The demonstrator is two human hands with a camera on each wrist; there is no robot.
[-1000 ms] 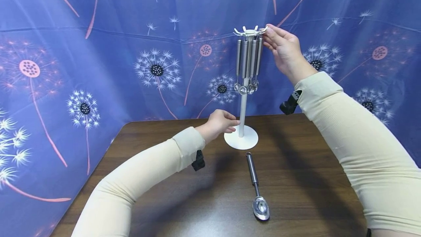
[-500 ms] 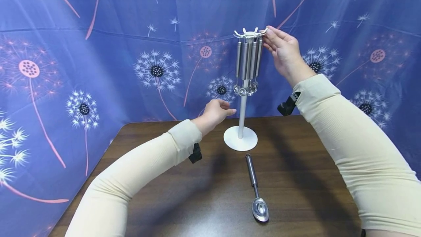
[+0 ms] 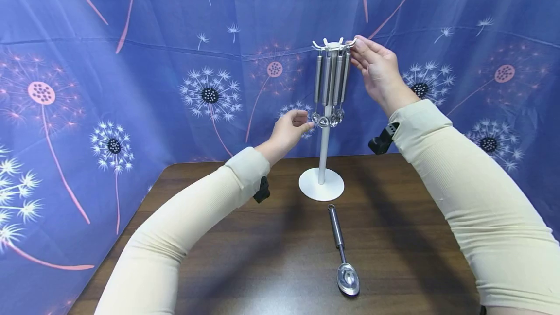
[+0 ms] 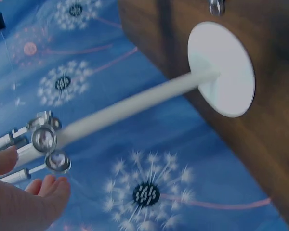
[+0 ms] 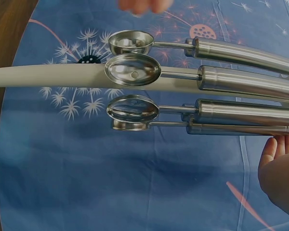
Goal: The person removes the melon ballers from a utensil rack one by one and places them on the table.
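A white stand (image 3: 324, 149) with a round base and a ring of hooks stands upright on the table. Several steel scoops (image 3: 326, 81) hang from it by their handles; in the right wrist view a small hole shows in one oval bowl (image 5: 134, 70). At the top, my right hand (image 3: 379, 69) pinches a right-hand hook between thumb and fingers. My left hand (image 3: 286, 132) is just left of the hanging bowls, fingers loosely bent, holding nothing. In the left wrist view its fingertips (image 4: 60, 190) are close beside the bowls. A steel spoon (image 3: 340, 244) lies on the table.
The brown wooden table (image 3: 262, 256) ends just behind the stand. A blue dandelion-print curtain (image 3: 153, 86) hangs behind and to the left. Dark straps with small devices (image 3: 262, 189) sit at both wrists.
My left hand has left the lower pole near the base and risen to the level of the hanging bowls. My right hand stays at the hook. The spoon on the table has not moved.
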